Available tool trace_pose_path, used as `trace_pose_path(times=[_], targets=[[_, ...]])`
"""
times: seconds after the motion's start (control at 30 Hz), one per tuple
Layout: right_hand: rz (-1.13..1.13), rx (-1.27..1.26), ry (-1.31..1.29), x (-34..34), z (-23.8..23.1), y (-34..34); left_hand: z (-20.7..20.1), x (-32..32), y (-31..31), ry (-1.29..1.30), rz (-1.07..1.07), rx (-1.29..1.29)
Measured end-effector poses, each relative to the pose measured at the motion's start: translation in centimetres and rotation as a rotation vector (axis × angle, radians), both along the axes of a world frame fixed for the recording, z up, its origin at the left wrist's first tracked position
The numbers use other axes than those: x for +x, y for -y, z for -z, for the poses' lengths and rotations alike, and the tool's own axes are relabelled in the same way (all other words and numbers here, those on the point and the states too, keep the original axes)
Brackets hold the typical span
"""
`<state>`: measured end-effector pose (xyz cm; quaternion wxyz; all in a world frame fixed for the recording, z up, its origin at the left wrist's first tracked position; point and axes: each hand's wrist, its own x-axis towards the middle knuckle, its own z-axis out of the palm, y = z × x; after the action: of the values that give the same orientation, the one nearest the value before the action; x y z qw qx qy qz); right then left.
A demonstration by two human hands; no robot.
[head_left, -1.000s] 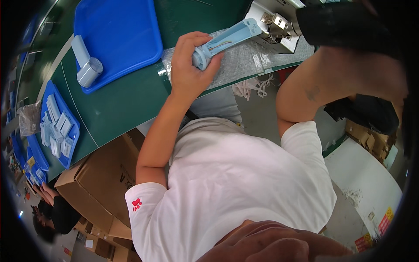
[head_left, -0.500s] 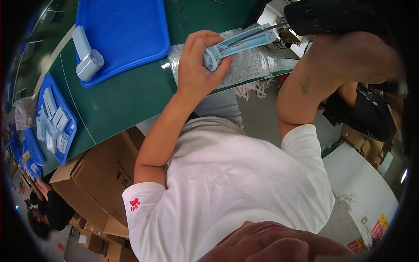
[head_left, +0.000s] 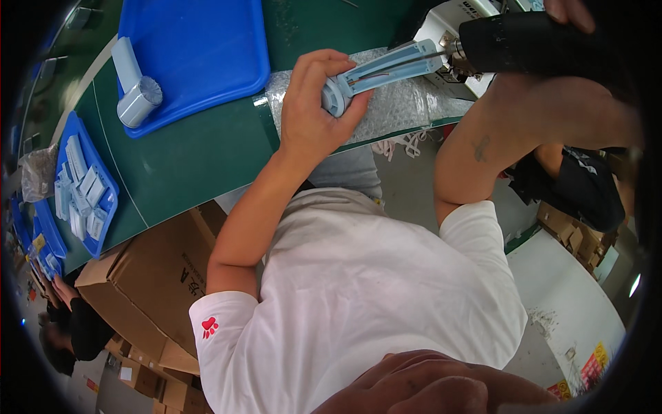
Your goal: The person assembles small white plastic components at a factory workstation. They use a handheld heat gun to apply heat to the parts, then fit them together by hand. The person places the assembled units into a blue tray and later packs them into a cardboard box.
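My left hand [head_left: 314, 103] is closed around the round end of a light blue plastic housing [head_left: 403, 67], its long trough-like handle pointing right. Thin wires lie inside the open handle. At the upper right is a black electric screwdriver [head_left: 520, 43], its long thin bit reaching leftward into that handle. Fingers of my right hand [head_left: 571, 12] curl over the top of the screwdriver's body; the rest of this hand is lost in the dark rim. Whether the bit touches a screw is too small to tell.
A blue tray [head_left: 200, 110] lies on the green table [head_left: 207, 159], with another light blue housing [head_left: 141, 100] across its left edge. Further left, a second blue tray [head_left: 110, 207] holds several pale blue parts. A white machine [head_left: 448, 21] stands behind the screwdriver. Cardboard box [head_left: 152, 297] below the table.
The screwdriver has shifted slightly down and right, and right-hand fingers now show above it. The left hand keeps its hold on the housing, nearly still.
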<state>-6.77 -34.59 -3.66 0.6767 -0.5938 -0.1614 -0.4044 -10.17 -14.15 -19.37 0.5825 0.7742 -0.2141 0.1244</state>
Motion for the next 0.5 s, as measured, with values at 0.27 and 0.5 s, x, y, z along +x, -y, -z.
trace_pose_path(times=[0.27, 0.5], targets=[[-0.026, 0.077, -0.013, 0.2, 0.0, 1.1, 0.1, 0.0, 0.0, 0.040, 0.013, 0.011], [-0.249, 0.357, 0.018, -0.2, -3.6, 1.2, -2.4, 1.6, -2.2, -0.086, 0.120, 0.039]])
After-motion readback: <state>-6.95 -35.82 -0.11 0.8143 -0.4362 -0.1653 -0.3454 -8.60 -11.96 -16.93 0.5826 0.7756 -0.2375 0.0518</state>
